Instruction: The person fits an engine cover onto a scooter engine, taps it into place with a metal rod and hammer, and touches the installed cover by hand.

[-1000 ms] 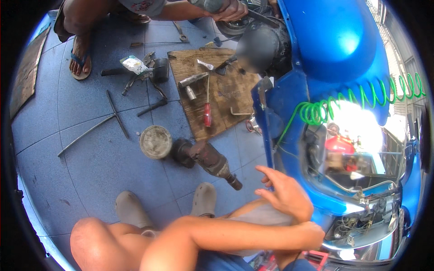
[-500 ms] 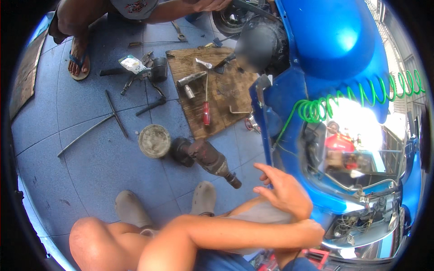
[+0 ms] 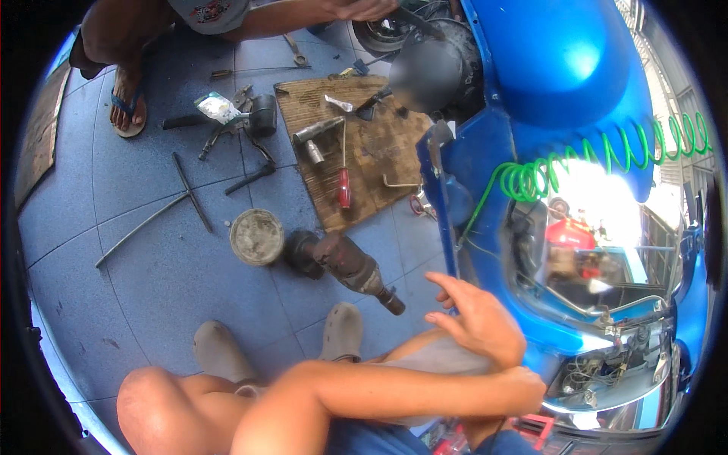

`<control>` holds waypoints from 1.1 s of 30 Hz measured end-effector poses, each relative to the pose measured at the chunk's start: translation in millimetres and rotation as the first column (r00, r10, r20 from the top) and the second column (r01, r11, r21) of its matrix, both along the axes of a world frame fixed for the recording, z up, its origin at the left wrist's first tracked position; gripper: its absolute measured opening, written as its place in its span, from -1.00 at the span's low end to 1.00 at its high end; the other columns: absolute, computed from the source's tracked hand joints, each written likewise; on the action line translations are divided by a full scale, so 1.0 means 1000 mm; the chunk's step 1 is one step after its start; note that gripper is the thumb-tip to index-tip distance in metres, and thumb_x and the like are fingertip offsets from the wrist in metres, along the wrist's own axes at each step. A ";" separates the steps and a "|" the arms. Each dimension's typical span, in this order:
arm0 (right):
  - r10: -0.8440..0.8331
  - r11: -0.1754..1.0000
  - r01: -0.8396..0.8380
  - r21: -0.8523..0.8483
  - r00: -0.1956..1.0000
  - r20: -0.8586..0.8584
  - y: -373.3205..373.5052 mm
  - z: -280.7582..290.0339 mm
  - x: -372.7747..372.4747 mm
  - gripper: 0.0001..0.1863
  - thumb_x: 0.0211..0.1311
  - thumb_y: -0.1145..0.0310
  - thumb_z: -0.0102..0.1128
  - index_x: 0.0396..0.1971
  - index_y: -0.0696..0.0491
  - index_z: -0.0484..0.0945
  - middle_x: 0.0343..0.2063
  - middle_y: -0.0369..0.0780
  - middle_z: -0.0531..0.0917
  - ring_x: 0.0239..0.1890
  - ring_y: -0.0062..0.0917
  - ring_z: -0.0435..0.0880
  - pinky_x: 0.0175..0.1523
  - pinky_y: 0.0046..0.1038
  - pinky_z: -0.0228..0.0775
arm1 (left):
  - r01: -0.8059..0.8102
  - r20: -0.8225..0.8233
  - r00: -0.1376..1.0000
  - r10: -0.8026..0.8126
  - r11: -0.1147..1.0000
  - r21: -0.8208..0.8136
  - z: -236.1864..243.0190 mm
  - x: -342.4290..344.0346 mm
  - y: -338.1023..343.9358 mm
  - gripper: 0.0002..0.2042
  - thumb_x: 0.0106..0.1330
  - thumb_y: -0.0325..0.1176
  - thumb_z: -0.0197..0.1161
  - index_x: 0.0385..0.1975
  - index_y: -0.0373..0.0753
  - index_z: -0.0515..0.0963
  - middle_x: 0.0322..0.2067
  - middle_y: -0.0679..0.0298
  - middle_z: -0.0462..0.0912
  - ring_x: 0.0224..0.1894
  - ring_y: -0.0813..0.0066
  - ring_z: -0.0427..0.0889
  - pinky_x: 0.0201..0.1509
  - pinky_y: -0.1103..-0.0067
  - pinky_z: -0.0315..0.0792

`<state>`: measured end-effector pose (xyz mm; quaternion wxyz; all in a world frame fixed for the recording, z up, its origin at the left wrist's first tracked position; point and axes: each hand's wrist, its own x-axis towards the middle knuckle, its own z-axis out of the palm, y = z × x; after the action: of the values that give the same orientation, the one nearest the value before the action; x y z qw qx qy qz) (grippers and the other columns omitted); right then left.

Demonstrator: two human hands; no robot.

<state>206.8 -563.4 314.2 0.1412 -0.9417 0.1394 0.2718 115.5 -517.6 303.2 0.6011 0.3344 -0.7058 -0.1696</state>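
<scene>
The person's right hand (image 3: 485, 327) is unoccupied, its fingers stretched out and its thumb apart from them, just beside the edge of a blue vehicle body (image 3: 557, 64); whether they touch cannot be told. The left hand (image 3: 522, 390) lies across the right wrist, its fingers hidden, so whether it is clamped there cannot be told. On the tiled floor (image 3: 163, 303), ahead of the person's grey clogs (image 3: 343, 331), lies a dark power tool (image 3: 341, 262), its narrow end angled toward the right hand. Near its wide end is a round, shallow grey tin (image 3: 256, 236); its upward face looks smeared and dull, and whether that is a lid or contents is unclear. Farther up, a white pouch (image 3: 218, 108) lies over metal tools, beside a black cylindrical head (image 3: 263, 115); what the pouch holds cannot be seen. A brown cardboard sheet (image 3: 371, 159) carries a red-handled screwdriver (image 3: 344, 188), a metal bar tool (image 3: 318, 129), a socket (image 3: 315, 152), a hex key (image 3: 400, 182) and a small white tube (image 3: 337, 103). At lower right, an open compartment (image 3: 607, 379) in the blue body holds tangled wiring. A green coiled hose (image 3: 523, 182) hangs across the body, and a co-worker's hand (image 3: 364, 9) is on a dark bar (image 3: 419, 23) at the top.
</scene>
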 end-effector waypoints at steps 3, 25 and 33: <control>-0.016 1.000 0.016 0.000 1.000 -0.007 0.000 0.001 0.000 -0.32 0.28 0.17 0.39 0.35 0.02 0.36 -0.18 -0.03 0.68 -0.14 -0.20 0.72 -0.03 -0.22 0.58 | -0.007 -0.010 1.000 0.007 1.000 -0.001 0.000 -0.001 0.001 -0.81 0.21 -0.28 0.24 -0.46 -0.20 0.75 -0.41 0.21 0.75 -0.26 0.31 0.71 -0.17 0.42 0.54; -0.005 1.000 0.006 -0.014 0.997 0.079 -0.007 0.006 -0.011 -0.36 0.31 0.15 0.35 0.31 0.06 0.39 -0.21 0.01 0.64 -0.17 -0.05 0.66 -0.06 -0.12 0.52 | -0.007 0.021 1.000 0.007 1.000 -0.023 0.003 -0.010 0.001 -0.81 0.17 -0.30 0.25 -0.45 -0.25 0.75 -0.38 0.17 0.73 -0.20 0.25 0.69 -0.13 0.38 0.51; -0.019 1.000 0.020 -0.016 0.998 0.052 -0.008 0.007 -0.011 -0.37 0.34 0.13 0.31 0.31 0.06 0.38 -0.26 0.01 0.62 -0.16 -0.05 0.64 -0.02 -0.12 0.50 | -0.185 0.045 0.980 0.192 0.974 -0.130 -0.003 -0.013 0.002 -0.83 0.13 -0.24 0.26 -0.59 -0.07 0.74 -0.46 0.31 0.72 -0.30 0.33 0.66 -0.27 0.37 0.43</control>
<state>195.7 -571.3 321.6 0.1397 -0.9481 0.1473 0.2448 102.0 -515.1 300.7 0.6138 0.3661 -0.6971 -0.0577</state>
